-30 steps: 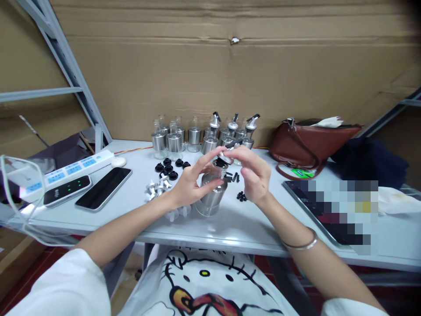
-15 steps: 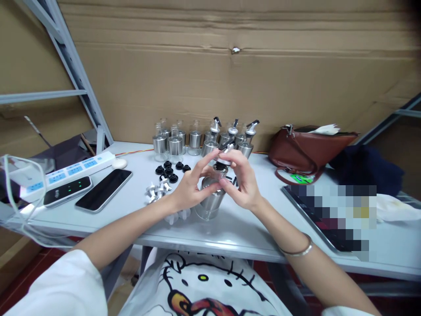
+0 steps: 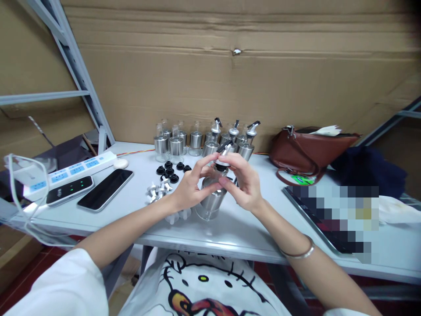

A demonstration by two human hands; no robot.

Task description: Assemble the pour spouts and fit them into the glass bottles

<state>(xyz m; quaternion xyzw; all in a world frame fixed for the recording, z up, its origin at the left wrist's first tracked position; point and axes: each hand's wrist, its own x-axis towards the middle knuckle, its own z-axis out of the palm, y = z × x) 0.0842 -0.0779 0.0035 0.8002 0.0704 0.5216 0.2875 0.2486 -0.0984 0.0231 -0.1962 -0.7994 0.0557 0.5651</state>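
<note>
A small glass bottle with a steel sleeve (image 3: 210, 199) stands on the grey table (image 3: 237, 224) in front of me. My left hand (image 3: 189, 188) is wrapped round its shoulder. My right hand (image 3: 245, 180) pinches the pourer spout cap (image 3: 222, 154) sitting in the bottle's neck. Loose black rubber stoppers (image 3: 171, 169) and white plastic pieces (image 3: 157, 191) lie just left of my left hand. A few small black bits lie behind my right hand, mostly hidden.
Several more steel-sleeved bottles (image 3: 176, 145) stand in a row at the back, three with pourers (image 3: 234, 131). A phone (image 3: 105, 188), a second device (image 3: 69, 190) and a power strip (image 3: 70, 169) lie at left. A brown bag (image 3: 309, 151) and a blurred tray (image 3: 332, 210) sit at right.
My right hand has drawn in closer around the pourer cap on the bottle's neck. The bottle and my left hand stay in place; the view has shifted slightly.
</note>
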